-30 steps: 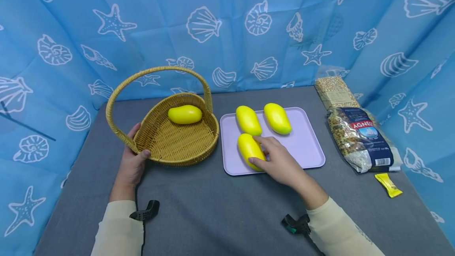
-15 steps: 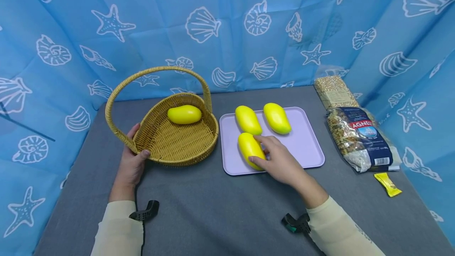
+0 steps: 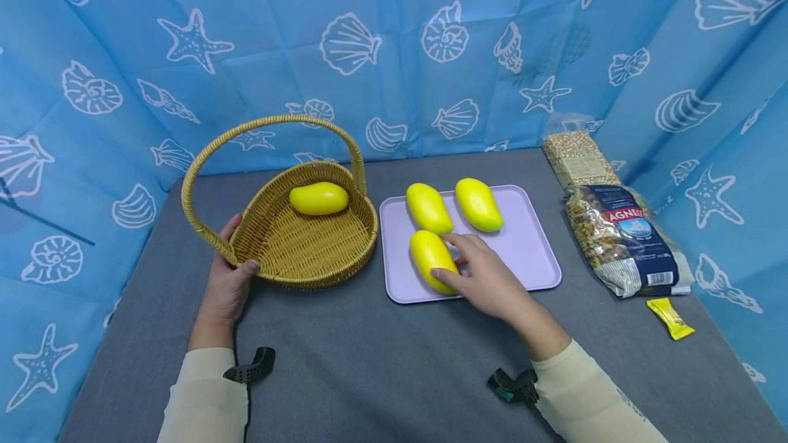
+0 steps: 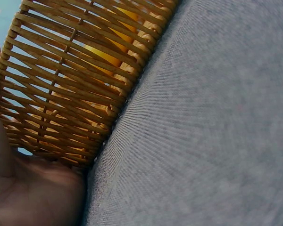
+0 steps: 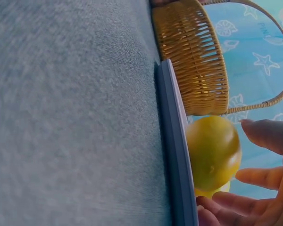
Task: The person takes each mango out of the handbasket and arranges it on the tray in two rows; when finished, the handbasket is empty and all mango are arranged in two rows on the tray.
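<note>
At the left of the head view stands a wicker basket [image 3: 295, 241] with a tall arched handle, a yellow mango [image 3: 319, 198] inside. My left hand [image 3: 229, 286] grips its near left rim, thumb over the edge; the left wrist view shows the woven wall [image 4: 70, 80] up close. To the right, a lilac tray [image 3: 517, 258] bears three more mangoes. My right hand [image 3: 483, 275] is over the nearest mango [image 3: 429, 258], with thumb and fingers spread about it. In the right wrist view the thumb [image 5: 269, 134] looks slightly apart from that mango [image 5: 212, 150], which rests on the tray.
Behind the nearest mango lie a left mango [image 3: 429, 207] and a right mango [image 3: 479, 204]. At the right are a bag of grain [image 3: 581, 159], an AGNESI pasta bag [image 3: 628, 241] and a small yellow packet [image 3: 671, 318]. A blue shell-patterned curtain [image 3: 265, 53] borders the grey table [image 3: 345, 374].
</note>
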A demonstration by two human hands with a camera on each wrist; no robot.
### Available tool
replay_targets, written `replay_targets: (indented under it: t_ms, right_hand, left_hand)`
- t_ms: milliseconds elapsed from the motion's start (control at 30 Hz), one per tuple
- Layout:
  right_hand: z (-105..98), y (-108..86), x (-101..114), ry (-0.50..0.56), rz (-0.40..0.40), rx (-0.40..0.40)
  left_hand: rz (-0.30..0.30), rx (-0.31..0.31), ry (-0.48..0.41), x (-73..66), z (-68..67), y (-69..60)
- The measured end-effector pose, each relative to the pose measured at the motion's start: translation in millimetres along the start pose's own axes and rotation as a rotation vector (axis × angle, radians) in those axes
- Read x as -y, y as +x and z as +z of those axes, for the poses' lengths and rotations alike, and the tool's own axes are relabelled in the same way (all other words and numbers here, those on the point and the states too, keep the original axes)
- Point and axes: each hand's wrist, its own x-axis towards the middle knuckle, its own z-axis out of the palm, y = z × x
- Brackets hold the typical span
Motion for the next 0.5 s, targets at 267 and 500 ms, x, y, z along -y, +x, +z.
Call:
replay_targets:
  t_ms: [267, 500]
  right_hand:
    - [-4.1, -0.1, -1.9, 0.021, 0.005, -0.017]
    - [-11.5, 0.1, -1.6, 0.077, -0.013, -0.059]
  left_hand:
    - [0.002, 0.0, -0.001, 0.7, -0.6, -0.2]
    - [-0.01, -0.008, 0.001, -0.4, 0.9, -0.1]
